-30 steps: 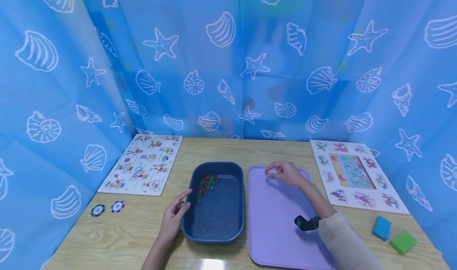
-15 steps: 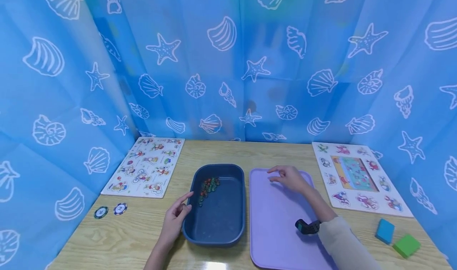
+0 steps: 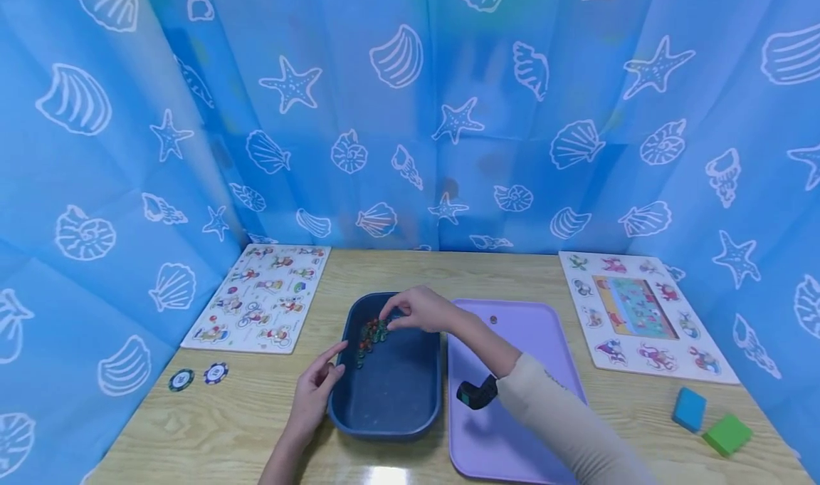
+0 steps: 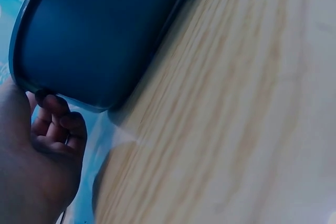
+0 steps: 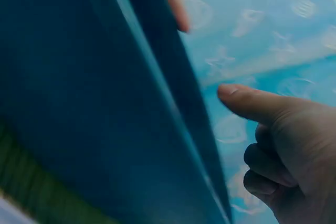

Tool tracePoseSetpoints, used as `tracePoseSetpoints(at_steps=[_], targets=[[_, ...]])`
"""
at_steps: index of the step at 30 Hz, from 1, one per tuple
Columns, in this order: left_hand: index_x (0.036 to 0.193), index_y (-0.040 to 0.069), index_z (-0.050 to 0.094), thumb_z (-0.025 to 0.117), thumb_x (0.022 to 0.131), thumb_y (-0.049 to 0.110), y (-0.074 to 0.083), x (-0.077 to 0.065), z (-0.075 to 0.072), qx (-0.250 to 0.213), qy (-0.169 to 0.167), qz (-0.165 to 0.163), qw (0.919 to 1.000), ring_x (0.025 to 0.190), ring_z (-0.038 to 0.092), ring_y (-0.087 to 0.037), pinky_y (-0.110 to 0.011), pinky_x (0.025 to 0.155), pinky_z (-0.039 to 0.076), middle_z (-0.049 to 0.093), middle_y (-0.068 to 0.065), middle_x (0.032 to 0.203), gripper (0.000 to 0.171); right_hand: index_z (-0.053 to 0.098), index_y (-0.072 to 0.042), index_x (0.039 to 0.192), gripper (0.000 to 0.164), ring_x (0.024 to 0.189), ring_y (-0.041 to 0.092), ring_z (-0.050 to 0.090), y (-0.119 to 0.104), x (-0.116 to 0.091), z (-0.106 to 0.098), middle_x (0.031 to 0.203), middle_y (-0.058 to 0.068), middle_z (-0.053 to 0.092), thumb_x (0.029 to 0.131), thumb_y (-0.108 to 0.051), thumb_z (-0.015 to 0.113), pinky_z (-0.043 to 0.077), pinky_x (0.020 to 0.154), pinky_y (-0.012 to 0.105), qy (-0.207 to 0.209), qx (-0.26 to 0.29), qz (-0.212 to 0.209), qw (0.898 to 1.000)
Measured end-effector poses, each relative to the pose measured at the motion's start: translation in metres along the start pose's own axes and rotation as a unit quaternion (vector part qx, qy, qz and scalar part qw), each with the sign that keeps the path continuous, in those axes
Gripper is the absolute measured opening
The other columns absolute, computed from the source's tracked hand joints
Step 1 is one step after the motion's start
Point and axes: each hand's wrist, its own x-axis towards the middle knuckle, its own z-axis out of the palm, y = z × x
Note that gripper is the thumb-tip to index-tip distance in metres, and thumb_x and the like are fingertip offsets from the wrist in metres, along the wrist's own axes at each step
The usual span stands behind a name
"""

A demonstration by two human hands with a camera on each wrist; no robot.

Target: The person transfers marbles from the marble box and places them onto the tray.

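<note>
A dark blue rectangular tub (image 3: 391, 399) stands in the middle of the head view, with several small shiny red and green beads (image 3: 366, 339) gathered along its upper left. My left hand (image 3: 312, 389) holds the tub's left rim between thumb and fingers; the left wrist view shows the fingertips at that rim. My right hand (image 3: 423, 310) hovers over the tub's far part, thumb and index finger apart just above the beads. In the right wrist view, its other fingers are bent. One small reddish-brown bead (image 3: 493, 320) lies on the purple tray (image 3: 512, 428).
Picture puzzle boards lie at the back left (image 3: 263, 293) and back right (image 3: 647, 321). Two poker chips (image 3: 181, 379) sit left of the tub. A blue block (image 3: 689, 409) and a green block (image 3: 727, 435) are at the far right. A shell-print curtain (image 3: 500, 115) surrounds the table.
My right hand has let go of a bead on the purple tray and moved left to above the beads in the tub. My left hand stays on the tub's rim.
</note>
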Motion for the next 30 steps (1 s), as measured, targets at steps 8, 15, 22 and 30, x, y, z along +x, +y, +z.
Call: tracePoseSetpoints(at_steps=[8,15,22,30], targets=[[0.121,0.014,0.056,0.054,0.087,0.009,0.017,-0.004,0.002,-0.013,-0.011,-0.008,0.9998,0.058,0.038,-0.010,-0.022,0.055,0.032,0.039,0.001,0.065,0.034,0.068,-0.021,0.099,0.018,0.050,0.008,0.036,0.010,0.025,0.024,0.068,-0.004,0.054,0.082,-0.023,0.064,0.030,0.050,0.021,-0.066,-0.074,0.008,0.995],[0.122,0.013,0.055,0.052,0.089,0.008,0.034,-0.009,0.002,0.008,-0.012,-0.016,0.9998,0.059,0.037,-0.010,-0.021,0.057,0.032,0.038,0.001,0.066,0.034,0.067,-0.026,0.095,0.015,0.051,0.007,0.039,0.022,0.032,0.035,0.066,-0.008,0.052,0.080,-0.027,0.065,0.034,0.053,0.020,-0.076,-0.109,0.011,0.991],[0.121,0.012,0.056,0.053,0.088,0.006,0.027,-0.007,0.001,-0.004,-0.014,0.009,0.9999,0.058,0.038,-0.010,-0.022,0.057,0.032,0.039,0.000,0.065,0.034,0.067,-0.026,0.094,0.015,0.050,0.007,0.041,0.022,0.037,0.038,0.061,-0.007,0.050,0.079,-0.028,0.067,0.033,0.051,0.021,-0.087,-0.126,0.015,0.988],[0.121,0.015,0.056,0.054,0.088,0.009,0.015,-0.005,0.000,-0.008,-0.010,-0.001,0.9999,0.059,0.039,-0.010,-0.021,0.058,0.033,0.040,0.001,0.066,0.034,0.067,-0.023,0.095,0.016,0.051,0.008,0.039,0.014,0.030,0.032,0.060,-0.008,0.047,0.080,-0.027,0.066,0.034,0.053,0.021,-0.065,-0.104,0.009,0.992]])
